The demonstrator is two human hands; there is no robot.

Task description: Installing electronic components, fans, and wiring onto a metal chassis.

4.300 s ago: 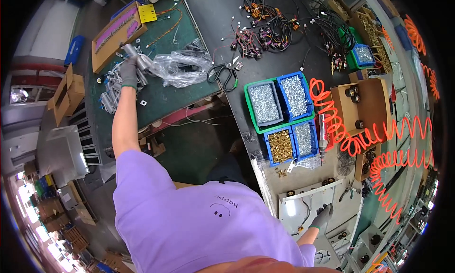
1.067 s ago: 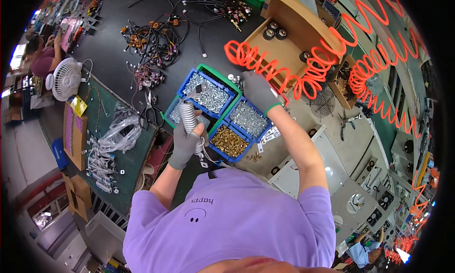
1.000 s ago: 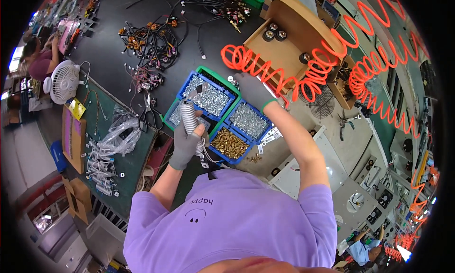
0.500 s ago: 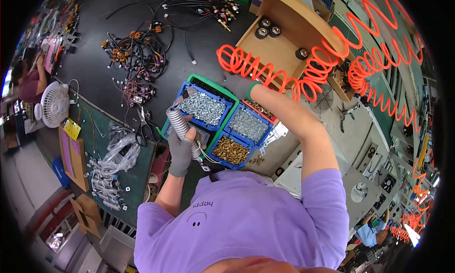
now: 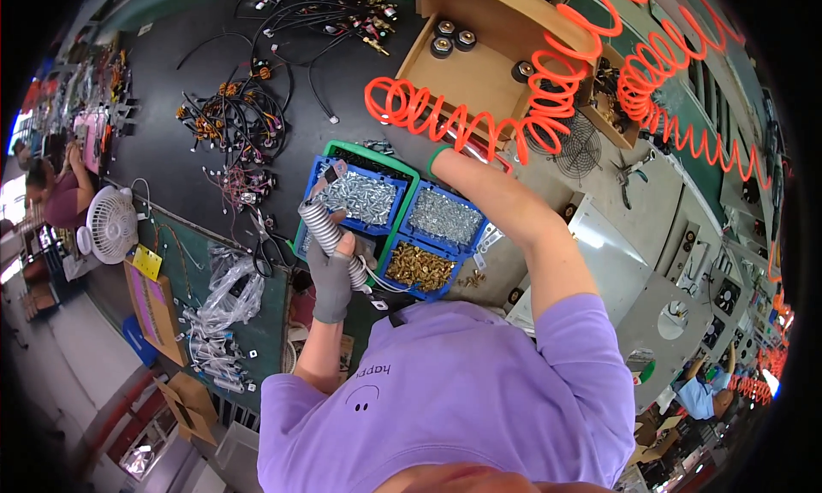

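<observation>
Hands: our gloved left hand [image 5: 332,275] is gripping a ribbed metal part [image 5: 327,234] beside the screw bins [image 5: 383,219]; our right hand's grip is hidden behind the orange coiled hose [image 5: 479,121].

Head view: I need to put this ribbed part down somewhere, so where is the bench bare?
Bare dark bench lies between the cable bundles and the blue bins. The wooden tray has open floor near its black knobs. Crowded: the green mat with plastic bags, and around the orange coiled hose.
</observation>
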